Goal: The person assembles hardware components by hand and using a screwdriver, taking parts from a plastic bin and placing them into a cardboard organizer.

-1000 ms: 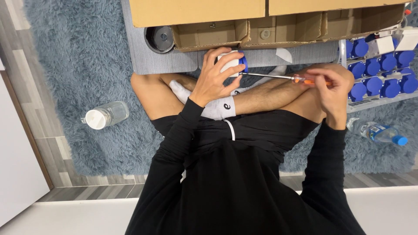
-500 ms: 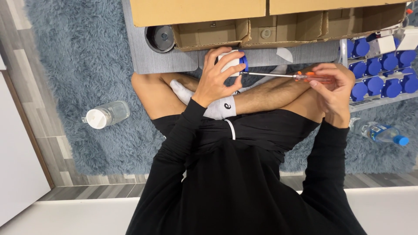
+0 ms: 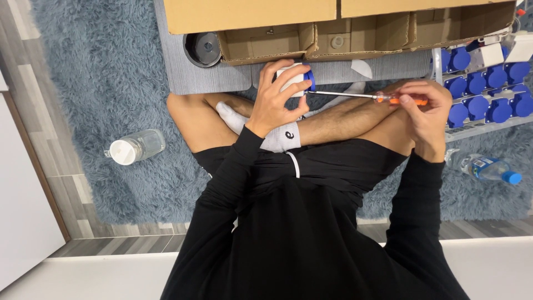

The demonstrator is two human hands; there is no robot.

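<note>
Screwdriver (image 3: pixel 355 96) is gripped by the right hand (image 3: pixel 425 108) at centre right, its shaft lying horizontally toward the blue-and-white plug (image 3: pixel 294 79) clasped by the left hand (image 3: pixel 275 100).

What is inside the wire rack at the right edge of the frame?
The wire rack holds rows of blue-and-white socket parts, with a white box lying across the top ones. The right hand covers its near-left corner, and the frame edge cuts off the rest.
</note>
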